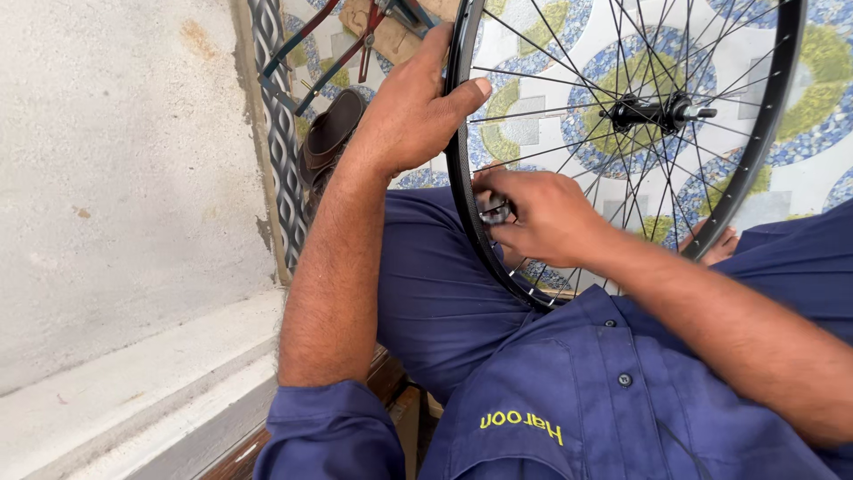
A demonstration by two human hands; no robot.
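A black spoked bicycle wheel [755, 133] stands upright between my knees, its hub and axle [657, 113] near the upper right. My left hand [410, 111] grips the rim at its left side, thumb hooked over the inner edge. Lower down, my right hand [542, 218] reaches in among the spokes and pinches a small dark metal tool [494, 212] against the inner side of the rim. I wear a blue work shirt and trousers [444, 293].
A pale concrete wall [124, 178] and ledge fill the left. On the patterned tile floor [817, 178] behind the wheel lie a brown sandal [330, 132], red-handled pliers [366, 40] and some metal frame parts. A bare foot [715, 247] shows through the spokes.
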